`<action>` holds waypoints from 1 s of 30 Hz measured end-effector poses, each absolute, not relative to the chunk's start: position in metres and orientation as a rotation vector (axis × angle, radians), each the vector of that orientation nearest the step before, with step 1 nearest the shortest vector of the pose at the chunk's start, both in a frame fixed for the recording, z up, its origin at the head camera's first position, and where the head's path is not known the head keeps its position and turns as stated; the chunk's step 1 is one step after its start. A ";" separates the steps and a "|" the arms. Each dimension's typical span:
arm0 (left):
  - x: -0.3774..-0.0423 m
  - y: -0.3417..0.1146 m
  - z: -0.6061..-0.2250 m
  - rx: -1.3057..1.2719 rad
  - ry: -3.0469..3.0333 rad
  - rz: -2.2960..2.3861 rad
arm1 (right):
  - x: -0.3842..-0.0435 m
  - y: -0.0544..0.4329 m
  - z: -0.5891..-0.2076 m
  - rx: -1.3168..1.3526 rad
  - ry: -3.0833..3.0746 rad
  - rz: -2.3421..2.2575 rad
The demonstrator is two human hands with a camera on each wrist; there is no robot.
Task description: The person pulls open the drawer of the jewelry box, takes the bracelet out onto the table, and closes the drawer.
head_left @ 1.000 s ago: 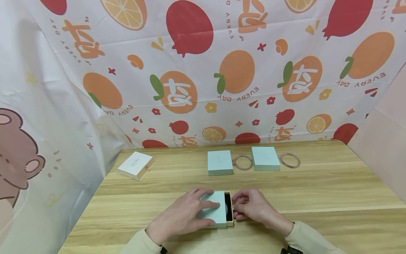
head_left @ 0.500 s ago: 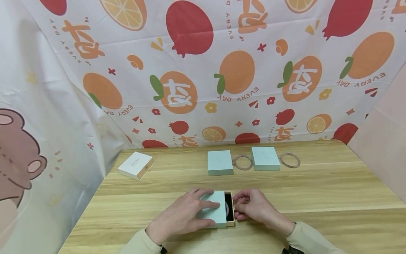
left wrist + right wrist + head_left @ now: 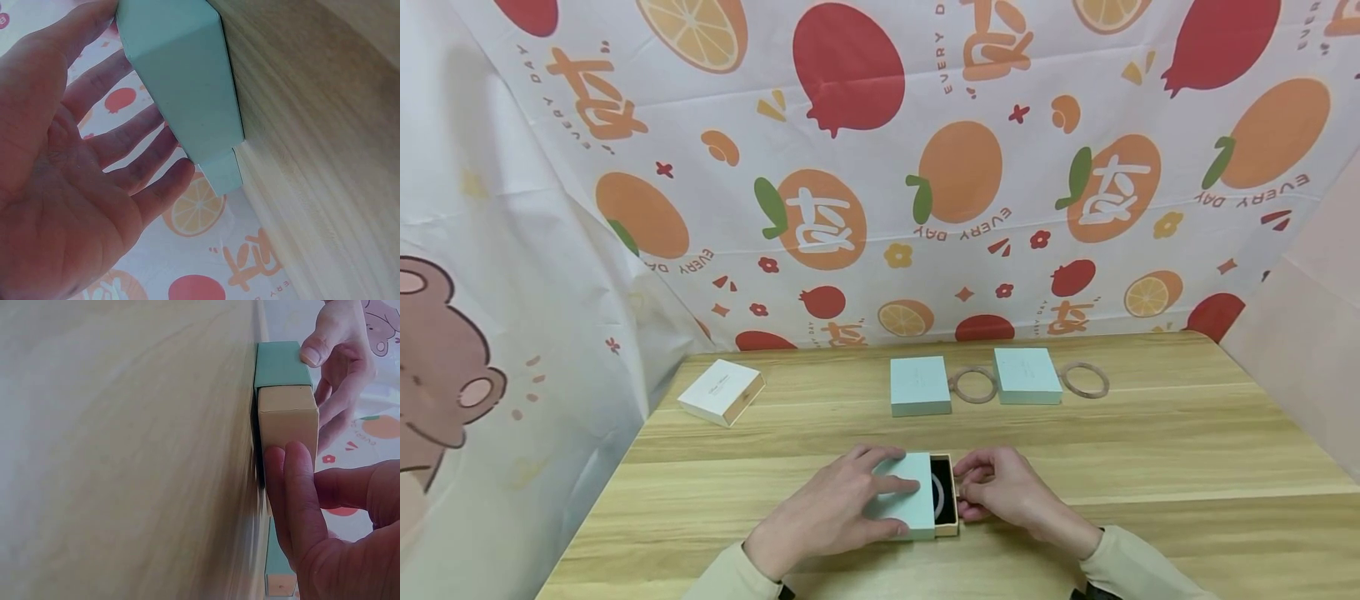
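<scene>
A mint-green box sleeve [image 3: 917,510] lies on the table in front of me, its cream drawer [image 3: 950,530] partly slid out to the right. Inside the drawer, a pale bangle [image 3: 939,497] shows against black lining, its left part hidden under the sleeve. My left hand [image 3: 850,506] rests on the sleeve, fingers spread, fingertips on top and thumb at the near edge. In the left wrist view those fingers reach along the sleeve's upper edge. At the drawer's right end, my right hand [image 3: 1003,490] pinches a small pull tab, mostly hidden by the fingers.
Two closed mint boxes [image 3: 921,386] [image 3: 1027,376] stand toward the back of the wooden table [image 3: 820,433]. A bangle lies right of each, one ring [image 3: 975,386] between the boxes and another ring [image 3: 1085,380] farther right. A white box [image 3: 721,392] sits at the back left; fruit-printed cloth hangs behind.
The drawer has slid slightly farther right out of the sleeve, with my right hand moving along, and more of the bangle shows. My left hand has stayed in place on the sleeve.
</scene>
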State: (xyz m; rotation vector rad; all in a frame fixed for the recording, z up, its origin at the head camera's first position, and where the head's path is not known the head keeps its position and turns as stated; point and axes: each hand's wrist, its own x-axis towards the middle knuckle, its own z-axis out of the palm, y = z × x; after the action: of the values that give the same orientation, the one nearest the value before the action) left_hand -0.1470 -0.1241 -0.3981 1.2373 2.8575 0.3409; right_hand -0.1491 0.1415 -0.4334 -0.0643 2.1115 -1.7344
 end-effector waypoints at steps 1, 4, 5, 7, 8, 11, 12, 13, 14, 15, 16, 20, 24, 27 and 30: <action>-0.147 -0.124 -0.398 1.237 2.857 0.341 | -0.149 0.142 -0.434 -0.069 2.113 -1.733; -0.147 -0.124 -0.398 1.234 2.854 0.346 | -0.148 0.142 -0.434 -0.077 2.115 -1.731; -0.147 -0.124 -0.398 1.235 2.855 0.346 | -0.148 0.142 -0.434 -0.079 2.117 -1.730; -0.146 -0.124 -0.399 1.237 2.859 0.341 | -0.148 0.143 -0.435 -0.081 2.121 -1.727; -0.146 -0.124 -0.399 1.239 2.860 0.341 | -0.148 0.143 -0.435 -0.080 2.124 -1.725; -0.146 -0.124 -0.399 1.245 2.867 0.339 | -0.148 0.143 -0.435 -0.081 2.131 -1.722; -0.146 -0.124 -0.399 1.245 2.867 0.341 | -0.148 0.143 -0.435 -0.084 2.131 -1.723; -0.146 -0.124 -0.400 1.245 2.866 0.344 | -0.148 0.143 -0.435 -0.086 2.134 -1.723; -0.146 -0.124 -0.400 1.245 2.866 0.347 | -0.148 0.143 -0.434 -0.089 2.134 -1.724; -0.146 -0.124 -0.400 1.244 2.866 0.349 | -0.147 0.143 -0.434 -0.091 2.134 -1.725; -0.146 -0.124 -0.400 1.244 2.866 0.350 | -0.147 0.144 -0.434 -0.090 2.135 -1.724; -0.146 -0.125 -0.400 1.239 2.864 0.353 | -0.147 0.145 -0.434 -0.081 2.135 -1.721; -0.146 -0.125 -0.401 1.236 2.866 0.352 | -0.147 0.147 -0.435 -0.080 2.137 -1.719; -0.146 -0.125 -0.400 1.241 2.870 0.347 | -0.147 0.147 -0.435 -0.079 2.144 -1.719; -0.146 -0.125 -0.400 1.246 2.870 0.342 | -0.147 0.148 -0.435 -0.076 2.146 -1.720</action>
State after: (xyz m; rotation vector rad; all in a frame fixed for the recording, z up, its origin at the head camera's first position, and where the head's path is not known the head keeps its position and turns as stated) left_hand -0.1463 -0.1246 -0.4001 1.2460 2.8704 0.3416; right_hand -0.1467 0.1478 -0.4350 -0.0763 2.1465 -1.7195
